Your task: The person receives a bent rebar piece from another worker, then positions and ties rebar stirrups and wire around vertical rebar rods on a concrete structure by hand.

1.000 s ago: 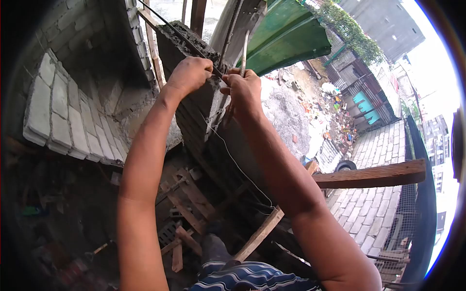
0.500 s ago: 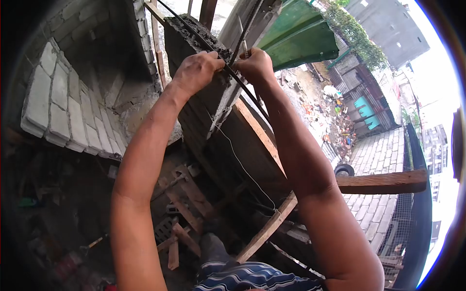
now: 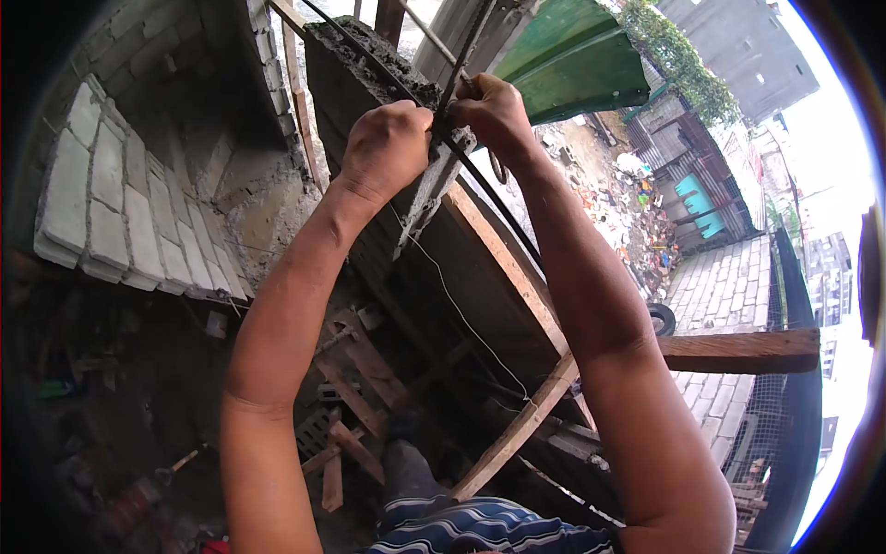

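Both hands meet near the top of a rough concrete wall end (image 3: 355, 60), where dark steel bars cross. My left hand (image 3: 389, 148) is closed beside the crossing; what its fingers pinch is hidden. A long dark bar (image 3: 494, 189) runs diagonally past both hands, and an upright bar (image 3: 469, 51) rises from the crossing. My right hand (image 3: 489, 111) is closed around a thin pale metal rod (image 3: 426, 32), which points up and left, with a curved end showing below the hand. A thin wire (image 3: 452, 300) hangs from the wall edge below.
A wooden beam (image 3: 738, 351) juts out at right, and a slanting timber (image 3: 521, 425) crosses below. Block walls (image 3: 138, 222) stand at left. Loose wood (image 3: 351, 397) lies far below. A green metal sheet (image 3: 581, 65) is behind my right hand, with rubble beyond.
The pale rod has swung from nearly upright to leaning up and left. My right hand has risen and turned with it. My left hand has shifted slightly right, and the view has moved a little.
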`<state>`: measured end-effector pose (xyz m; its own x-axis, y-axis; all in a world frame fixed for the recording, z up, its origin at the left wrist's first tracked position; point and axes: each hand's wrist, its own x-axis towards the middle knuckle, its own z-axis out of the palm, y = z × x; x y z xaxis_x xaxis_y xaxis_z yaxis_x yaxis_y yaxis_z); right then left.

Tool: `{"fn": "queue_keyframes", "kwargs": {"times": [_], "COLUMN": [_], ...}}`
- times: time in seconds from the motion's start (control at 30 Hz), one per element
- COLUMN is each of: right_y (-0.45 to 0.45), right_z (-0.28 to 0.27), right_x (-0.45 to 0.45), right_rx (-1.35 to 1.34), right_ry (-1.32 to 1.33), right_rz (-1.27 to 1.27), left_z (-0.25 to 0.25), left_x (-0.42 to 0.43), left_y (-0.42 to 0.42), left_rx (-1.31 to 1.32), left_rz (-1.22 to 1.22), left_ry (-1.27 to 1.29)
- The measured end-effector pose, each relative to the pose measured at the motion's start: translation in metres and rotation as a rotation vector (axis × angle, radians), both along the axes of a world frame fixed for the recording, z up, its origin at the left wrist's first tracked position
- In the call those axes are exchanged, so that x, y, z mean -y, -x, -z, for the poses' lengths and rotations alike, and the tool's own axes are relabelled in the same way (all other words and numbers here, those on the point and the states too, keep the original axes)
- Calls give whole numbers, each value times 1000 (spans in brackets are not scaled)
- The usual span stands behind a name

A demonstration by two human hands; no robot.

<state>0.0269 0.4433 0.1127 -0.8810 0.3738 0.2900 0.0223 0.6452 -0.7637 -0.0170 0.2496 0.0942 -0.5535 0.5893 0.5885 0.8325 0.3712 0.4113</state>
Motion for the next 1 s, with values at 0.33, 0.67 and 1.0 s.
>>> {"fn": "queue_keyframes", "kwargs": {"times": [0.33,0.67,1.0], "right_y": [13,30,5], "right_z": [3,-4,-15], "right_x": [3,-7,-11], "right_rx": [6,58,81], "right_ry": [249,237,531], "right_rz": [98,-47,-246], "left_z": [-11,-6,-5], "left_x": [9,8,1], "left_y": [40,37,31], "left_rx": [461,204,329], "left_rz": [57,61,23], "left_ry": [41,67,-6]}}
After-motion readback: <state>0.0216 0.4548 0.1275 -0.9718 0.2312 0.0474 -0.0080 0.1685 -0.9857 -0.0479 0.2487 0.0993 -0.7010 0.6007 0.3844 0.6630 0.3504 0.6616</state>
